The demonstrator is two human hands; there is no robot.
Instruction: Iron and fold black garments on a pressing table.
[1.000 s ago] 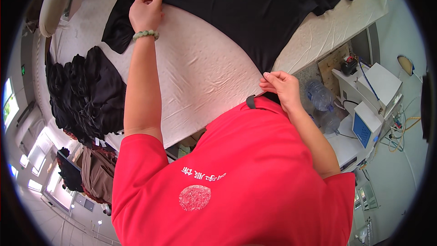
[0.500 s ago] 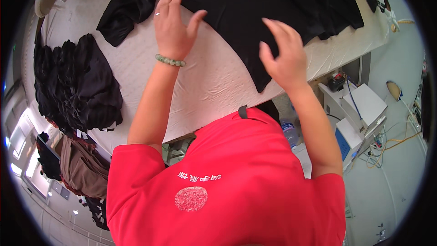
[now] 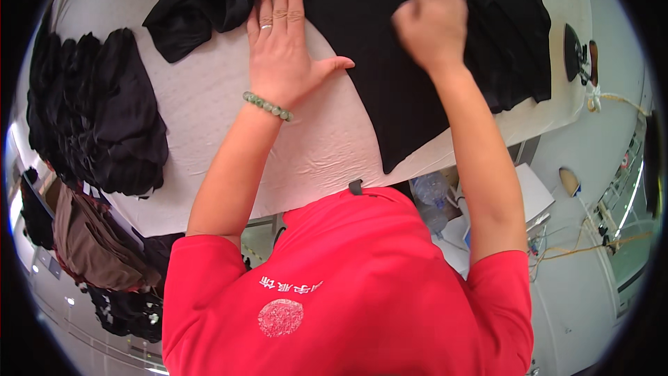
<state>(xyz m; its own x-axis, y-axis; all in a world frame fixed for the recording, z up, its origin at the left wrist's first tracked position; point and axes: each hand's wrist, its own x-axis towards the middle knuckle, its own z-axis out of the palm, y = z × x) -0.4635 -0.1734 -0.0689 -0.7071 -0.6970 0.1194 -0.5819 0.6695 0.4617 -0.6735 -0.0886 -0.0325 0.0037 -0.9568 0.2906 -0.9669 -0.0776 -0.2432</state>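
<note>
A black garment (image 3: 390, 90) lies spread over the white-covered table (image 3: 202, 104), one sleeve-like part (image 3: 182, 22) reaching left. My left hand (image 3: 284, 52) is laid flat at the garment's edge, fingers extended and thumb out to the side, its tip at the black cloth. It wears a ring and a bracelet of green beads (image 3: 268, 106). Over the garment, farther right, is my right hand (image 3: 435, 24). Its fingers look bent but are smeared by motion, so whether they hold any cloth does not show.
A heap of black garments (image 3: 97, 115) sits at the table's left side, with brown cloth (image 3: 97, 237) below it. What looks like an iron (image 3: 574, 54) stands at the right end beside a whitish rope (image 3: 595, 97). Plastic bottles (image 3: 430, 191) and a white box (image 3: 532, 191) are below the near edge.
My left hand has come down flat at the garment's edge with its fingers straightened. My right hand has moved away from me, and its fingers look more bent. The view has shifted slightly.
</note>
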